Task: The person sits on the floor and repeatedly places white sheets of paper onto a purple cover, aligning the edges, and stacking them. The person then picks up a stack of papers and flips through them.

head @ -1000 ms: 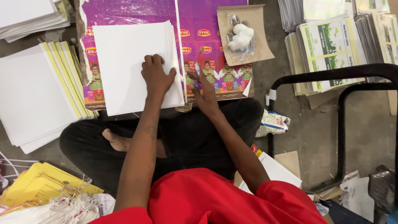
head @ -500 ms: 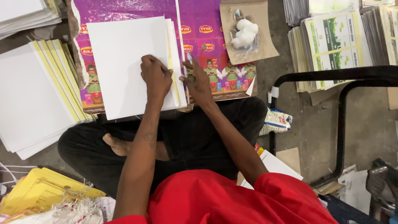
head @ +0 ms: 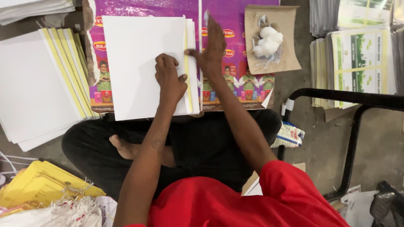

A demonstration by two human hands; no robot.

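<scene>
White sheet stack (head: 139, 63) under left hand (head: 169, 80), pressed flat, fingers together. Right hand (head: 211, 48) just beside, spread along stack's right edge, thumb touching sheets. Purple printed sheet (head: 235, 25) beneath both.

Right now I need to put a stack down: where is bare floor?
Bare floor lies right of the black metal frame, below the printed stacks. A small strip borders the white sheets and yellow papers. Crowded elsewhere.
</scene>
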